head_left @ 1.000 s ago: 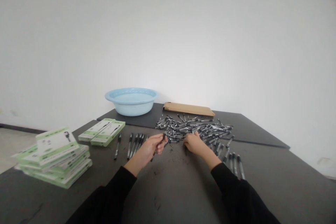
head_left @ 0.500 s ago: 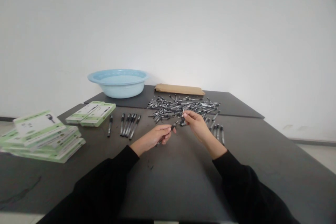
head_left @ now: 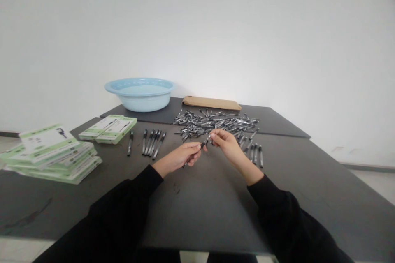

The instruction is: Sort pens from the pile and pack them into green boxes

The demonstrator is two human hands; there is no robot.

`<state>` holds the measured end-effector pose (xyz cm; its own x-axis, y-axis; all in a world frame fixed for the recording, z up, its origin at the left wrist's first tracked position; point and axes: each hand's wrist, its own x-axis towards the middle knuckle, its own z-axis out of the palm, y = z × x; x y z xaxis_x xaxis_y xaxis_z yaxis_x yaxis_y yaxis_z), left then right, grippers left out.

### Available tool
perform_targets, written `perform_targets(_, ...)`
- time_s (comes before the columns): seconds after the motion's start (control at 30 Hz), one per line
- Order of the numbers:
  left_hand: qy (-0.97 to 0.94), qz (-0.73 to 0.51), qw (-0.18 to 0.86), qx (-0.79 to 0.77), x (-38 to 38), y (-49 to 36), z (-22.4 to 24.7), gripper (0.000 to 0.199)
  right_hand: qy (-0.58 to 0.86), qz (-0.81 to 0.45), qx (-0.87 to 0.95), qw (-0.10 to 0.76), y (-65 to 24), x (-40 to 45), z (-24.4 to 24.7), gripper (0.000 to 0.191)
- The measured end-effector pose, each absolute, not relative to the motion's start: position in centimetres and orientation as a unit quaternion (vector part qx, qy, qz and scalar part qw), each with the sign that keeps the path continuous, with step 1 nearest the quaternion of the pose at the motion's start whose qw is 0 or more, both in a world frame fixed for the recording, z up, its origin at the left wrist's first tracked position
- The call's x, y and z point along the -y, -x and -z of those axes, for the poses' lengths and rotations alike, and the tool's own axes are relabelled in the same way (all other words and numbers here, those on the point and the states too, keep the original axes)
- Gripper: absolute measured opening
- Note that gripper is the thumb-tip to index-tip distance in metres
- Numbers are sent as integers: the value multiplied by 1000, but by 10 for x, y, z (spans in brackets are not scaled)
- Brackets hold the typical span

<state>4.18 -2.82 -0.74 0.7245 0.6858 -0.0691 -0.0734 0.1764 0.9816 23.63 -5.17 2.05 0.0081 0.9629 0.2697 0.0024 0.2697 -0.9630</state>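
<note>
My left hand (head_left: 185,155) is closed around a pen (head_left: 203,144) with a dark grip, its tip pointing up and to the right. At that tip, my right hand (head_left: 227,143) pinches a small pale piece, mostly covered by the fingers. Beyond both hands spreads a heap of loose pens (head_left: 222,123) with clear barrels and black parts. Left of my left hand, several pens (head_left: 153,144) lie side by side, with a single pen (head_left: 130,143) apart from them. Several more pens (head_left: 256,154) lie in a row just beyond my right forearm.
Stacked green-and-white boxes (head_left: 58,156) stand at the left of the dark table (head_left: 203,213). Two more such boxes (head_left: 108,128) lie farther back. A light blue basin (head_left: 143,100) and a flat brown cardboard piece (head_left: 211,102) sit near the wall.
My right hand has come in slightly left, bringing the small piece from just off the pen's tip to against it. My left hand keeps its hold on the pen; the view tilts slightly.
</note>
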Motion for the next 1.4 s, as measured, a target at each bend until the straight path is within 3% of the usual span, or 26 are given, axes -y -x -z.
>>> perform_targets(0.3, -586, -257, 727, -249, 26, -41, 11, 31, 431, -433, 589, 529, -232, 56, -19, 40)
perform_targets(0.6, -518, -212, 794, -236, 24, -39, 5, 24, 426, -467, 559, 536, -226, 52, -2, 42)
perform_targets(0.7, -526, -247, 780, -231, 26, -41, 5, 22, 409, -489, 548, 542, -225, 51, 1, 43)
perform_targets(0.83, -534, -281, 755, -258, 29, -42, 6, 28, 384, -505, 541, 553, -222, 53, 0, 38)
perform_targets(1.0, -463, -201, 830, -237, 27, -41, 4, 35, 387, -485, 511, 595, -212, 56, 3, 38)
perform_targets(1.13, -461, -192, 838, -219, 25, -39, 6, 34, 377, -489, 496, 611, -208, 57, 6, 37)
perform_targets(1.27, -458, -141, 851, -216, 27, -38, 6, 48, 384, -467, 487, 630, -213, 56, 3, 37)
perform_targets(1.4, -461, -187, 836, -231, 32, -42, 4, 27, 385, -456, 472, 649, -220, 53, -3, 39)
